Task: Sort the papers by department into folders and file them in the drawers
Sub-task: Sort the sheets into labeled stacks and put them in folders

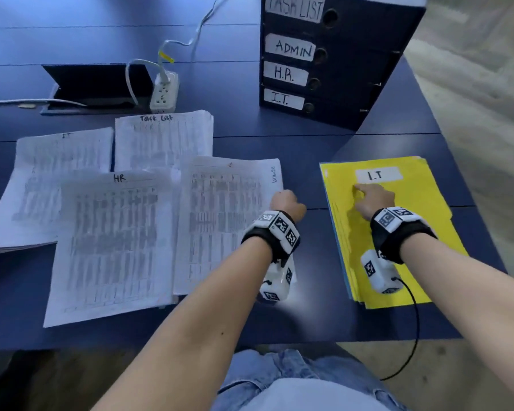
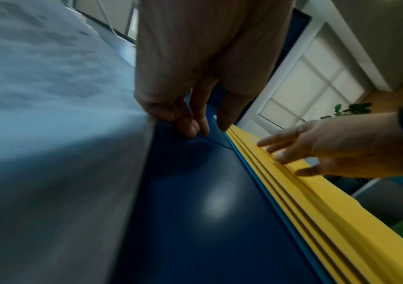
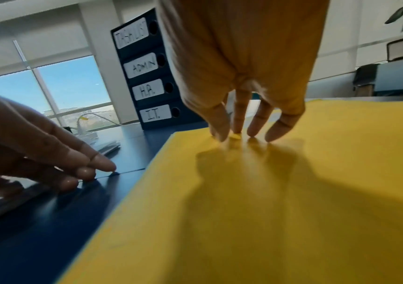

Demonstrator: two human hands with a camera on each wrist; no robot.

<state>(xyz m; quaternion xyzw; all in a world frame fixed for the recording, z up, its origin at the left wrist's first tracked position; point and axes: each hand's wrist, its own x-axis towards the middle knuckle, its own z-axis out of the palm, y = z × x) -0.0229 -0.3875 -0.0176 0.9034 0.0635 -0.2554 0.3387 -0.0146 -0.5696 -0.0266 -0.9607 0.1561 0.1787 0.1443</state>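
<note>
Four white paper stacks lie on the blue table [image 1: 303, 149]: IT [image 1: 63, 173] at far left, Task List [image 1: 163, 137], HR [image 1: 113, 241] and ADMIN [image 1: 229, 221]. My left hand [image 1: 284, 200] sits at the ADMIN stack's right edge. Its fingers [image 2: 190, 124] are straight and touch the table beside the paper [image 2: 50, 115]. A stack of yellow folders [image 1: 398, 238], the top one labelled I.T, lies to the right. My right hand [image 1: 368, 197] rests on the top folder [image 3: 292, 211] with spread fingertips [image 3: 254, 130] pressing on it.
A dark blue drawer unit [image 1: 324, 60] stands at the back, its drawers labelled TASK LIST, ADMIN, H.R. and I.T. A white power strip [image 1: 163, 91] with cables and a dark propped tablet [image 1: 95, 84] sit behind the papers. The table's right edge runs close to the folders.
</note>
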